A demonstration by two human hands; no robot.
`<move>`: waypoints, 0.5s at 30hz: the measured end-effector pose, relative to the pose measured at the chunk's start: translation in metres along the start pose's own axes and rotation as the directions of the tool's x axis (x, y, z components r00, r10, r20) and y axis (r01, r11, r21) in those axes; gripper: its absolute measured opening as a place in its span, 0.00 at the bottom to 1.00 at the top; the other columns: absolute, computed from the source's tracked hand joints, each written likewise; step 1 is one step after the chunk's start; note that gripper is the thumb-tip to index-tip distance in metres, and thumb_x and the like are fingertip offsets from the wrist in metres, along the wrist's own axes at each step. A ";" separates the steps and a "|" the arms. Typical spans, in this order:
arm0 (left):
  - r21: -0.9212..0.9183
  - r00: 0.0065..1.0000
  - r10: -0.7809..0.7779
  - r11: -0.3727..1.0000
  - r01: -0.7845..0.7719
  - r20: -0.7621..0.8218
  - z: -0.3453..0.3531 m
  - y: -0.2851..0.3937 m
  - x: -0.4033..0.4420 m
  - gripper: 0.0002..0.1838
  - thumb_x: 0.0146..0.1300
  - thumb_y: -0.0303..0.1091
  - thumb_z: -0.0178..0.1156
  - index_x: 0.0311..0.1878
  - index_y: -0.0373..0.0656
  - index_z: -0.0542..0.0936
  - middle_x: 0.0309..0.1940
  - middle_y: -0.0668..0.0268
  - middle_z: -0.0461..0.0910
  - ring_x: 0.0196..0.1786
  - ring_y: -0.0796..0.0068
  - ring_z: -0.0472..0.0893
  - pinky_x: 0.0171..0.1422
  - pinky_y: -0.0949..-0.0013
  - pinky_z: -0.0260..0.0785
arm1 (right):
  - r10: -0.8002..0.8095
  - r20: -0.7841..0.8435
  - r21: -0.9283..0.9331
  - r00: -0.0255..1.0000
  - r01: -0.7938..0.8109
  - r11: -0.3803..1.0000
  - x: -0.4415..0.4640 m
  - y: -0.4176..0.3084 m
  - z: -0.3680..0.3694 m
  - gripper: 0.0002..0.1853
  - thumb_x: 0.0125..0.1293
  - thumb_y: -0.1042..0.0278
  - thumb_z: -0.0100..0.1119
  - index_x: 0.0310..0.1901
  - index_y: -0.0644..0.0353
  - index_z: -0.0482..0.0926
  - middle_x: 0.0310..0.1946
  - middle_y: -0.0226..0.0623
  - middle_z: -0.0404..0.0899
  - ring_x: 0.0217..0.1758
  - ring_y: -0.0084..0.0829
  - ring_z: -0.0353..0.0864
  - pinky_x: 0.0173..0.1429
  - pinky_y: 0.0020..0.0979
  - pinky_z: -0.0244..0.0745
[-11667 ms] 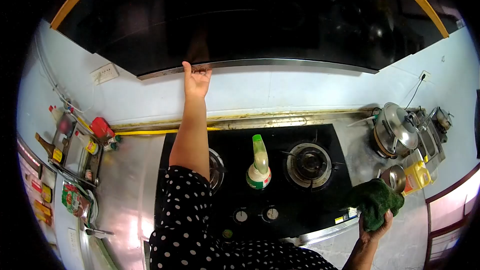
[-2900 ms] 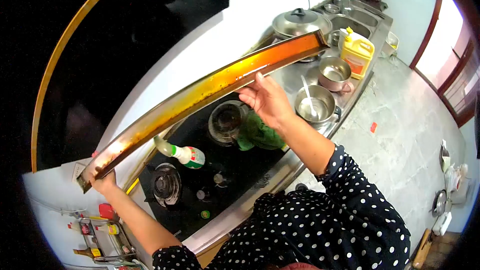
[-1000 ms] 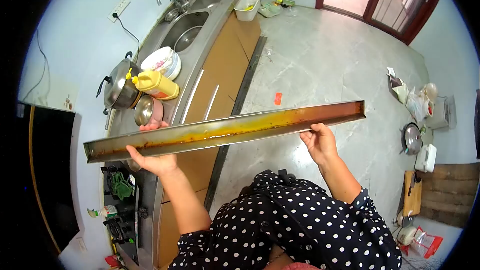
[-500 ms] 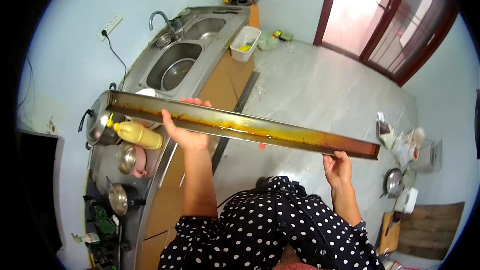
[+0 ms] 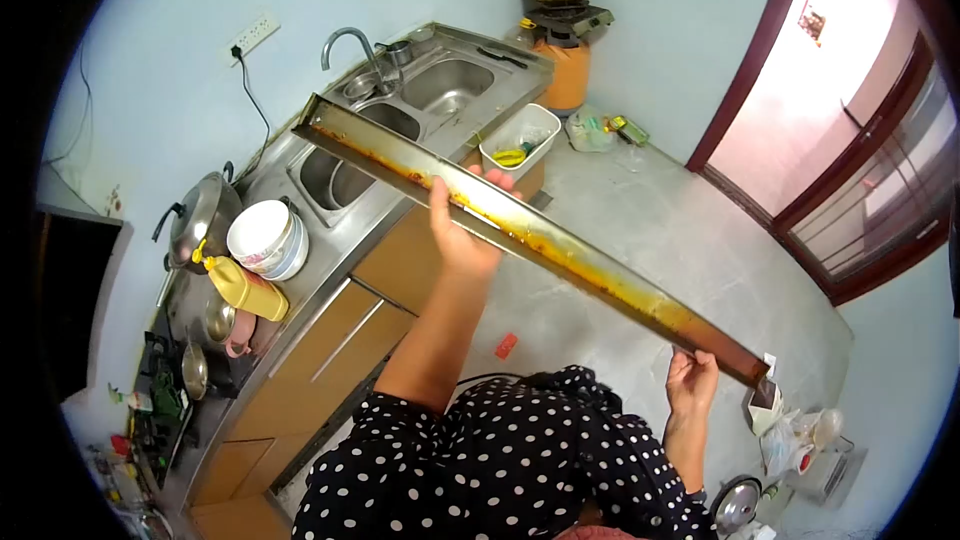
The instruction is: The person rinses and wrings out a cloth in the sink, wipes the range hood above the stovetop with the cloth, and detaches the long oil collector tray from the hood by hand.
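A long, narrow metal grease tray (image 5: 590, 275) slants across the view, its far-left end raised over the sink. Yellow-brown oily residue coats its inside, darker toward the right end. My left hand (image 5: 468, 240) grips it from underneath left of the middle, thumb on the near wall and fingertips showing past the far wall. Close to the right end, my right hand (image 5: 692, 385) pinches the near edge, with part of its fingers hidden under the tray.
Behind the tray is a steel double sink (image 5: 450, 85) with a faucet (image 5: 350, 40). Stacked bowls (image 5: 268, 235), a yellow bottle (image 5: 245, 290) and a pot (image 5: 205, 215) stand on the counter. A white bin (image 5: 525, 140) sits on the floor, and bags (image 5: 800, 440) lie at right.
The tray has tilted, its left end moving up and right toward the sink and its right end dropping. Both hands keep hold of it. My view has turned leftward.
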State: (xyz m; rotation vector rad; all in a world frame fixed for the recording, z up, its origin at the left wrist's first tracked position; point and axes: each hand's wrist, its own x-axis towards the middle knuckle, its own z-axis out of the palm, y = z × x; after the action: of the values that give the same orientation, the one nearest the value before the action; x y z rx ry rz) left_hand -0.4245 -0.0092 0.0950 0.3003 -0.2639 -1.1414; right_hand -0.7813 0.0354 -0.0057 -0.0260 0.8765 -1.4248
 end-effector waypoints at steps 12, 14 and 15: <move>0.278 0.847 -0.475 0.869 0.409 0.240 0.041 -0.185 0.080 0.39 0.57 0.59 0.55 0.69 0.54 0.58 0.64 0.60 0.64 0.63 0.59 0.68 0.62 0.45 0.61 | 0.021 0.077 -0.055 0.997 -0.016 0.998 0.169 -0.129 0.055 0.13 0.54 0.75 0.49 0.43 0.62 0.75 0.40 0.37 0.81 0.37 0.31 0.83 0.38 0.25 0.82; 0.239 0.818 -0.481 0.875 0.422 0.315 0.044 -0.204 0.101 0.39 0.56 0.54 0.60 0.69 0.54 0.58 0.62 0.59 0.67 0.63 0.57 0.68 0.60 0.44 0.64 | 0.033 0.090 -0.034 0.995 -0.030 0.999 0.196 -0.138 0.047 0.14 0.53 0.76 0.50 0.43 0.63 0.75 0.41 0.39 0.81 0.39 0.33 0.83 0.39 0.26 0.83; 0.234 0.821 -0.473 0.879 0.415 0.320 0.044 -0.215 0.115 0.39 0.56 0.54 0.60 0.69 0.54 0.58 0.62 0.59 0.67 0.63 0.57 0.68 0.60 0.44 0.64 | 0.042 0.105 -0.015 0.994 -0.041 0.999 0.210 -0.142 0.045 0.15 0.52 0.77 0.51 0.43 0.65 0.75 0.41 0.41 0.81 0.42 0.34 0.84 0.41 0.27 0.84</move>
State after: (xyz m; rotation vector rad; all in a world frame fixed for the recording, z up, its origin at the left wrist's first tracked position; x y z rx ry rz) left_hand -0.5773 -0.2015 0.0638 0.2899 -0.6439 -1.6515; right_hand -0.8981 -0.1944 -0.0090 -0.0913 0.7951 -1.3666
